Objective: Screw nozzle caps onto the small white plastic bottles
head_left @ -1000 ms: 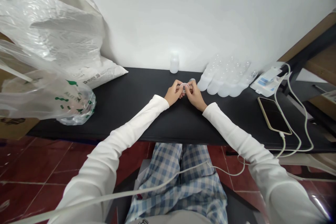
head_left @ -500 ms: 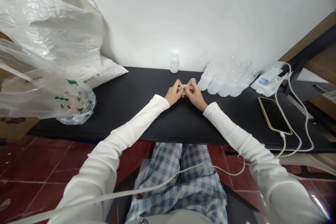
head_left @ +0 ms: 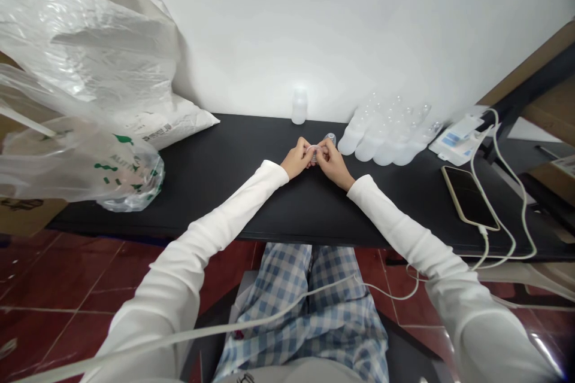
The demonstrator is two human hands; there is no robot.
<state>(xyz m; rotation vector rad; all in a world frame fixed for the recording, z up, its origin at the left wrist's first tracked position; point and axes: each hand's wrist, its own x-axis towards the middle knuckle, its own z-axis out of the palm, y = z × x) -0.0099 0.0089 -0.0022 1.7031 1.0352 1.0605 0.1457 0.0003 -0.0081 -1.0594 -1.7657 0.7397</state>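
Above the black table (head_left: 242, 191), both my hands meet around a small, round, pale ring-shaped piece (head_left: 314, 149), perhaps a cap. Fingers and thumb of my left hand (head_left: 296, 159) pinch its left side. My right hand (head_left: 333, 166) pinches the right side, thumb toward me. The fingers cover most of the piece. Just behind my right hand lies a small clear, rounded part (head_left: 331, 137). A translucent white bottle (head_left: 299, 106) stands upright near the wall, apart from both hands.
Right of my hands, several translucent bottles (head_left: 389, 137) with clear tops sit close together. Beyond them are a white-and-blue pack (head_left: 457, 140) and a phone (head_left: 471, 197) with a white cable (head_left: 521, 179). Large plastic bags (head_left: 130, 149) fill the left side.
The ring-shaped piece has tilted slightly between my fingers, and its top opening shows less. Both hands keep their pinch in nearly the same place.
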